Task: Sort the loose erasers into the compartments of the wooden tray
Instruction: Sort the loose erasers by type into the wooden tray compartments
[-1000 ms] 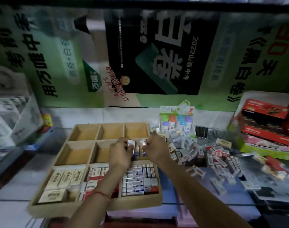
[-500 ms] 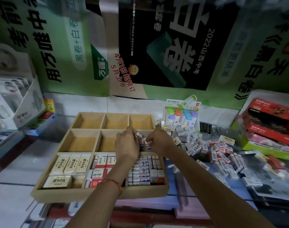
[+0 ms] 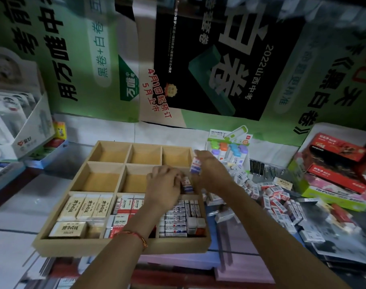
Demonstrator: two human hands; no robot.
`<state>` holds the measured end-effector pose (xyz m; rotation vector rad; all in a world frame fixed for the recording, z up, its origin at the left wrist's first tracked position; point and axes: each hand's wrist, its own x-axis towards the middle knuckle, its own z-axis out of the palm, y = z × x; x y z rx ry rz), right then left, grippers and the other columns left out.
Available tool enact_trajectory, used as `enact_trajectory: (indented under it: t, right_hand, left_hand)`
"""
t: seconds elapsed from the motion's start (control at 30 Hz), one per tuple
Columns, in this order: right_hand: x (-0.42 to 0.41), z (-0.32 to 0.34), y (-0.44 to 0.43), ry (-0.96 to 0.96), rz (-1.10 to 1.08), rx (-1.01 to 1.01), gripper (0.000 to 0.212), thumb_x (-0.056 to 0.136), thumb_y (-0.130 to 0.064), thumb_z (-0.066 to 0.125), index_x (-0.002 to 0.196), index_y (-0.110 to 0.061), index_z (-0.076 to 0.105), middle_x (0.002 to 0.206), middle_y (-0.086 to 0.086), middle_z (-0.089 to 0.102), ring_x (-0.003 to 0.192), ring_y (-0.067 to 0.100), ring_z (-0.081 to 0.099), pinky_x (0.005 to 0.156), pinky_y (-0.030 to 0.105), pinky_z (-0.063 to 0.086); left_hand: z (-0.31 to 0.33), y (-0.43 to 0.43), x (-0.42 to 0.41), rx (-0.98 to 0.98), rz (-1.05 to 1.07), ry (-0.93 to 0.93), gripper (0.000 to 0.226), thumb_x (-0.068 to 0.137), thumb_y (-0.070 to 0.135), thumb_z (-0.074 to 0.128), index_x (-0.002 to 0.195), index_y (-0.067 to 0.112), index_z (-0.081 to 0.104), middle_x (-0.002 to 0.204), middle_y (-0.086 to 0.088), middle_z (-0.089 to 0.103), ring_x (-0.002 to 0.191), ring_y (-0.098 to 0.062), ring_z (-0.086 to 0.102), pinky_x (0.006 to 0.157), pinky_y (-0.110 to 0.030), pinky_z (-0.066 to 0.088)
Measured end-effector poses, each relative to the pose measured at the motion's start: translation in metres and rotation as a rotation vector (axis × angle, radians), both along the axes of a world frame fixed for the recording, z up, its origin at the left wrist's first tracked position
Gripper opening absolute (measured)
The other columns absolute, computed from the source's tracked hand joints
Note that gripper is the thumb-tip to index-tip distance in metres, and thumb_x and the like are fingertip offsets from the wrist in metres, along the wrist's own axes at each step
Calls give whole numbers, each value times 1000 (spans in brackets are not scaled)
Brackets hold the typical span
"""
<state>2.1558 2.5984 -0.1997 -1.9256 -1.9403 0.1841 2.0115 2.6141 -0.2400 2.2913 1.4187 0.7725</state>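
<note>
A wooden tray (image 3: 119, 247) of nine compartments, its near row packed with sorted erasers (image 3: 84, 207). The left hand (image 3: 165, 184) covers standing erasers (image 3: 187, 184) in the middle-right compartment, its grip unclear. The right hand (image 3: 211, 172) pinches one upright eraser (image 3: 195, 164) over the tray's right edge. Loose erasers (image 3: 278, 203) lie heaped to the right of the tray.

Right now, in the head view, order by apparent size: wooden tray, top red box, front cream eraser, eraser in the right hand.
1. wooden tray
2. top red box
3. front cream eraser
4. held eraser: partly hidden by right hand, so last two unsure
</note>
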Motion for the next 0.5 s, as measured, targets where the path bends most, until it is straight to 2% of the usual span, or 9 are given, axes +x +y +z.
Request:
enact_trajectory:
  t: [0.1,0.17,0.27,0.37,0.43,0.5]
  right_hand:
    - [24,3,-3,37,-55,22,71,78,-11,69,140,-4,35,137,16,44,120,28,48,101,32,41]
    - [29,0,-6,69,-40,8,68,76,-12,71,137,-4,41,129,15,49,110,28,54,88,25,43]
    - [27,-5,-9,141,-44,9,64,74,-11,72,133,-7,45,120,12,55,93,15,52,74,15,37]
    - [23,-4,-11,204,-32,-22,69,74,-7,71,136,-7,40,111,10,58,88,11,47,61,5,35]
    - [19,-3,-9,186,4,-52,67,75,-7,71,135,-7,41,110,10,58,88,10,46,62,6,34]
    - [16,-1,-8,155,40,-72,64,75,-8,71,133,-7,44,118,11,57,91,10,46,73,13,36]
  left_hand:
    - [2,-5,5,39,-207,209,41,98,41,34,107,22,68,146,6,28,132,-14,9,108,-31,6]
    - [3,-6,6,20,-230,247,55,98,47,27,100,17,72,150,8,23,134,-14,6,111,-34,3]
    - [5,-6,5,7,-230,240,61,99,46,23,93,13,74,152,8,22,137,-15,5,113,-35,1]
    - [3,-6,5,-1,-252,273,60,98,47,21,101,14,72,150,9,24,138,-15,5,113,-35,0]
    - [1,-7,6,17,-235,322,59,98,49,19,115,19,67,150,8,24,137,-16,4,113,-35,0]
    - [1,-8,7,31,-206,344,57,98,48,18,120,22,63,150,5,25,138,-17,5,113,-35,1]
